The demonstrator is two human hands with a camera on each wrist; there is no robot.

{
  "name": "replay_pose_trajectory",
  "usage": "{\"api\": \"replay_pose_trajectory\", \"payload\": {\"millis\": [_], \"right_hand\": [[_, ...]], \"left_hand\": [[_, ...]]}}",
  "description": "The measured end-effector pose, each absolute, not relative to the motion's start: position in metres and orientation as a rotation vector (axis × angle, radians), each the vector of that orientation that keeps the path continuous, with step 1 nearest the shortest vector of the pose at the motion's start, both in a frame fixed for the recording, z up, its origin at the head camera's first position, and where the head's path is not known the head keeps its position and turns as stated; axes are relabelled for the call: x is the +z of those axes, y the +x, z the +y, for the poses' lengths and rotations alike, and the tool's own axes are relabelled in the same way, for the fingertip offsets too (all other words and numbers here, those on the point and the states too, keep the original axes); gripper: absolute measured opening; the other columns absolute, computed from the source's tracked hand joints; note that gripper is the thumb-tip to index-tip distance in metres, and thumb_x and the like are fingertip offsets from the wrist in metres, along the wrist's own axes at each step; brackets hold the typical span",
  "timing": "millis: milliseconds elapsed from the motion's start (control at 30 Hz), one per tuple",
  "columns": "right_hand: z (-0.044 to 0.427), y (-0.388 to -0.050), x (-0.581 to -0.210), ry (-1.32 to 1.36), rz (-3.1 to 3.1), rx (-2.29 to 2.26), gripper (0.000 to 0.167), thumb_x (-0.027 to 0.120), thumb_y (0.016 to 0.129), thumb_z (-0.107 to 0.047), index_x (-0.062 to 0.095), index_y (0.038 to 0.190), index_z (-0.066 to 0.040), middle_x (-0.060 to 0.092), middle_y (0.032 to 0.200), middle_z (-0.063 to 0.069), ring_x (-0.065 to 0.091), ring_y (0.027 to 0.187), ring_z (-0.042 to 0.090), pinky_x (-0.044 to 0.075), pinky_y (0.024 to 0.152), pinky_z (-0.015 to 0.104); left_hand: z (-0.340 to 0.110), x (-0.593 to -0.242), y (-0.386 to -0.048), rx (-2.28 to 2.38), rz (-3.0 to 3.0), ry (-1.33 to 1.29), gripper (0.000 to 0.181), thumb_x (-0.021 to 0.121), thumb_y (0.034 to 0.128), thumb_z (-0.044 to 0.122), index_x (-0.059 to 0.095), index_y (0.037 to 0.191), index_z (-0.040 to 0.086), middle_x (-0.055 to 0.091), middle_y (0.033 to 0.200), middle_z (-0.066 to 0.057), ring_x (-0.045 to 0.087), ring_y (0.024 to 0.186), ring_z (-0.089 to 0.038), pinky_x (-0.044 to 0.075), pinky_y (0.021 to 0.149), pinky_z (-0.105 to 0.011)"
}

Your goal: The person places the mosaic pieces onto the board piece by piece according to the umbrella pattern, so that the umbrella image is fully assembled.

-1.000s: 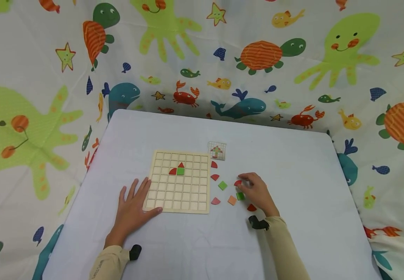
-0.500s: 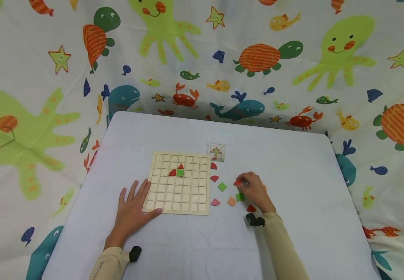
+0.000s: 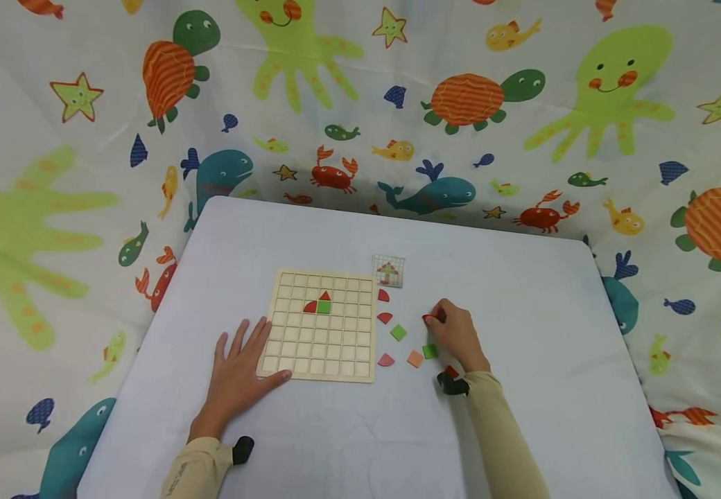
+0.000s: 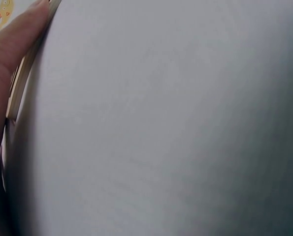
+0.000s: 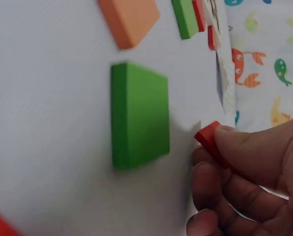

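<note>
My right hand [image 3: 458, 337] pinches a small red piece [image 5: 209, 136] between thumb and fingers, over the table right of the loose pieces. Its full outline is hidden by the fingers. With fingers spread, my left hand [image 3: 236, 378] rests at the left edge of a pale wooden grid board [image 3: 332, 350], the thumb at its lower edge. On the board lie a red triangle [image 3: 325, 296], a green square [image 3: 324, 307] just below it and a red quarter circle [image 3: 310, 307] left of the square. A green square tile [image 5: 141, 115] lies close to the right hand.
Between board and right hand lie more flat pieces: an orange square [image 3: 415, 358], another green square [image 3: 398, 333], a pinkish-red quarter circle [image 3: 386, 360] and red ones [image 3: 385, 318]. A pattern card [image 3: 388, 270] touches or nears the board's top right corner. A sea-animal curtain hangs behind.
My right hand has closed its fingers on the red piece and moved it slightly away from me, turning as it went. The left hand stays put on the board's edge.
</note>
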State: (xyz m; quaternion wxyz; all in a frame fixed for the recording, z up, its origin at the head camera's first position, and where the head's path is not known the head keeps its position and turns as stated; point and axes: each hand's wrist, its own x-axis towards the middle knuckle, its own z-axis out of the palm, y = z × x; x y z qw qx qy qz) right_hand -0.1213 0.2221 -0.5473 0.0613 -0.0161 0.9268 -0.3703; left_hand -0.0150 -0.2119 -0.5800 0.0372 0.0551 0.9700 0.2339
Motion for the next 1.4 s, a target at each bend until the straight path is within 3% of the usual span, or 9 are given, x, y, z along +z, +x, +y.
{"api": "replay_pose_trajectory", "payload": {"millis": [267,400,733,1000,1200,1400], "right_hand": [[0.192,-0.128,-0.539,0.187,2.71,-1.498,0.006,0.073,0.1,-0.005,0.068,0.101,-0.001,0.071,0.087,0.011,0.07,0.076,0.026,0.051,0.063,0.028],[0.173,-0.132,-0.536,0.222,2.6,-1.669,0.007,0.071,0.1,-0.003,0.07,0.107,0.001,0.072,0.089,0.013,0.075,0.078,0.027,0.056,0.065,0.024],[0.129,-0.136,-0.532,0.178,2.356,-1.92,0.011,0.07,0.098,0.004,0.07,0.109,0.007,0.073,0.093,0.017,0.078,0.081,0.029,0.064,0.074,0.036],[0.09,-0.138,-0.539,0.075,2.28,-1.906,0.011,0.07,0.098,0.006,0.071,0.109,0.006,0.071,0.094,0.013,0.075,0.076,0.019,0.063,0.072,0.031],[0.068,-0.137,-0.544,0.032,2.268,-1.863,0.006,0.069,0.098,0.006,0.071,0.103,0.005,0.067,0.086,0.012,0.075,0.069,0.023,0.064,0.067,0.033],[0.057,-0.137,-0.553,-0.038,2.533,-1.609,0.003,0.072,0.095,-0.002,0.074,0.096,0.0,0.067,0.081,0.003,0.065,0.073,0.017,0.053,0.068,0.031]], "left_hand": [[-0.212,-0.58,-0.017,0.715,2.987,0.176,0.111,0.076,0.0873,0.067,0.029,0.17,0.01,0.027,0.175,-0.012,0.007,0.162,-0.037,-0.008,0.126,-0.061],[-0.211,-0.578,-0.017,0.73,2.999,0.183,0.111,0.077,0.0866,0.065,0.031,0.169,0.008,0.029,0.174,-0.013,0.009,0.162,-0.039,-0.005,0.126,-0.063],[-0.209,-0.576,-0.018,0.727,2.97,0.161,0.11,0.077,0.087,0.065,0.031,0.169,0.008,0.028,0.175,-0.013,0.008,0.162,-0.039,-0.004,0.125,-0.064],[-0.208,-0.579,-0.016,0.736,2.989,0.17,0.11,0.076,0.0873,0.066,0.032,0.169,0.008,0.03,0.174,-0.013,0.009,0.162,-0.038,-0.004,0.126,-0.063],[-0.208,-0.578,-0.016,0.748,2.977,0.158,0.11,0.076,0.0871,0.066,0.031,0.169,0.008,0.029,0.174,-0.013,0.008,0.162,-0.038,-0.005,0.125,-0.063],[-0.209,-0.581,-0.016,0.726,2.97,0.153,0.111,0.075,0.0875,0.068,0.029,0.17,0.009,0.027,0.175,-0.012,0.006,0.163,-0.037,-0.007,0.126,-0.063]]}}
